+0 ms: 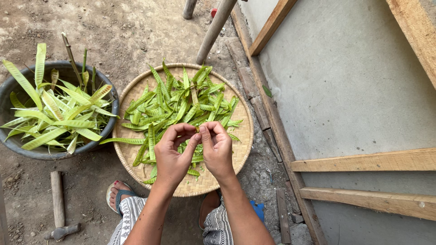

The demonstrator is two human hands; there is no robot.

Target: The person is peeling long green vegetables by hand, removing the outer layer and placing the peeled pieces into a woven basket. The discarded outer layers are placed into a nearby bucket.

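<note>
Both hands sit right over the near half of a round woven bamboo tray (236,156), the flat kind with a tight basket-weave and a thick rolled rim. The left hand (171,156) and right hand (217,149) are pressed close together, thumbs and fingertips pinching one small pod piece (197,129) between them; it's tiny and mostly hidden by the fingers, so I can't tell much beyond a bit of yellowish green. The rest of the green pods (175,106) lie in a loose heap across the middle and far side of the tray: long, flat, thin, with little seed bumps along them, a few spilling toward the left rim. Just beside the tray's left edge, touching it or nearly, is a dark round tub (13,143) stuffed with paler, yellow-green split husks (59,115) that stick up and fan out, plus a couple of bare stalks. It's all on dusty packed dirt. A hammer (58,204) with a worn wooden handle lies near the bottom left corner, and rough timber framing (363,161) on a grey concrete slab runs along the right.
</note>
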